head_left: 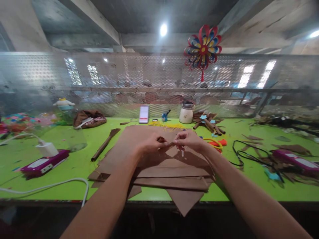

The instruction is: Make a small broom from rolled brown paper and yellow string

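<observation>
My left hand (156,143) is closed round a small piece of brown paper (161,139), partly hidden by its fingers. Beside it my right hand (187,139) pinches the end of the same piece, so the fingertips of both nearly meet. Under both hands lies a stack of large brown paper sheets (171,172), with folded edges at the front and one corner hanging over the table's edge. A small whitish translucent bit (182,153) shows just below my right fingers; I cannot tell what it is.
A rolled brown paper stick (105,145) lies left of the stack. Farther back are a phone (144,114), a blue jar (164,117), a white lidded jar (186,113) and several paper rolls (209,123). Purple power strips (45,163) with cables lie on both sides.
</observation>
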`<state>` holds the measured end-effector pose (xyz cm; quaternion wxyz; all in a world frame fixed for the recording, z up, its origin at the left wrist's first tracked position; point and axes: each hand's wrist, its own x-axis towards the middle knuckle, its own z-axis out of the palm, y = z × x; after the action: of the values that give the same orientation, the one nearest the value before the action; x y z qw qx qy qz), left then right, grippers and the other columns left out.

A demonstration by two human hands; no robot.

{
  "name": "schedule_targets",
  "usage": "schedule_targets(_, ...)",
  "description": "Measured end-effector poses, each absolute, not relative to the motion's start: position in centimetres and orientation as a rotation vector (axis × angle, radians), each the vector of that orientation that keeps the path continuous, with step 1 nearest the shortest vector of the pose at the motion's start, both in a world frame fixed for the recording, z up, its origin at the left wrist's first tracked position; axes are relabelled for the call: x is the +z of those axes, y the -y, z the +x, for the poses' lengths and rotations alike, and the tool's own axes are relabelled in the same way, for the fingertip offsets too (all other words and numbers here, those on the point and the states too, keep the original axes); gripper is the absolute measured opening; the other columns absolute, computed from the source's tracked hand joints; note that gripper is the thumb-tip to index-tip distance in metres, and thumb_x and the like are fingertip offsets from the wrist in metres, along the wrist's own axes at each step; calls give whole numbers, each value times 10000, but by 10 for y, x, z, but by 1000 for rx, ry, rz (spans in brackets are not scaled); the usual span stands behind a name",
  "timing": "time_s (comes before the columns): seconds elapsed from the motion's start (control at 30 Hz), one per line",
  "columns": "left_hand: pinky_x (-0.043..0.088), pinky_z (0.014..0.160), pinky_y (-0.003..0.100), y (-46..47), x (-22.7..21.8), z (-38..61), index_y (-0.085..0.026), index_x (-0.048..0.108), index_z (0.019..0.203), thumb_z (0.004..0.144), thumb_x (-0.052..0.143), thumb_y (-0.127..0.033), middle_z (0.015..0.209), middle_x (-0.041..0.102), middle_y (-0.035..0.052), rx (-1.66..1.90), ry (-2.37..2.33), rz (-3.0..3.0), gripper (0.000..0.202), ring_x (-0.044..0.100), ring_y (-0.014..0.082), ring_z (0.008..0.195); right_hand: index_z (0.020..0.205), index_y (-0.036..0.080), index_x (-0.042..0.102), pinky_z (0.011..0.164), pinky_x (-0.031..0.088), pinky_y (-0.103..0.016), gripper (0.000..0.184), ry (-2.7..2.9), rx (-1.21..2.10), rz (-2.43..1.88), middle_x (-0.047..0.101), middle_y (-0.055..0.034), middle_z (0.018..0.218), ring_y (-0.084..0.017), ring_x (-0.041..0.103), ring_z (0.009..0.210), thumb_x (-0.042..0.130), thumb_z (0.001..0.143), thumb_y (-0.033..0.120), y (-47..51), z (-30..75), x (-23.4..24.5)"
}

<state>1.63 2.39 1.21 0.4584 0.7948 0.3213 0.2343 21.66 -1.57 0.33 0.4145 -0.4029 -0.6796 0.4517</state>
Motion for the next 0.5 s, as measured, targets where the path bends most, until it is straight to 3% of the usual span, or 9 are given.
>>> schedule_targets(0.13,243,439,200,-21,18,10,-145,594,669,708,593,-418,527,490,-19,568,-708,1854,275,391,71,467,686,114,627,481,415,-225,240,1568,1174,-854,603,-16,558,-90,532,479,666,695,351,17,216,9)
schedule_targets(0.27,192,378,179,-19,22,6,-144,579,764,680,635,-419,537,444,-43,684,-652,1650,293,346,45,421,831,136,646,593,460,-274,303,1317,1294,-652,647,-56,718,-128,593,619,567,774,423,18,217,14)
schedule_targets(0.4,156,349,172,-17,21,8,-136,575,775,696,624,-422,500,394,-60,658,-587,1564,301,271,29,378,910,150,654,667,468,-298,270,1508,1256,-623,652,-64,820,-142,587,711,652,716,339,22,208,14)
schedule_targets(0.5,142,352,174,-16,20,10,-125,587,776,697,628,-432,502,416,-50,678,-587,1562,320,271,26,383,812,142,675,631,452,-273,224,1650,1028,-689,636,-45,765,-131,555,684,675,687,327,23,199,12)
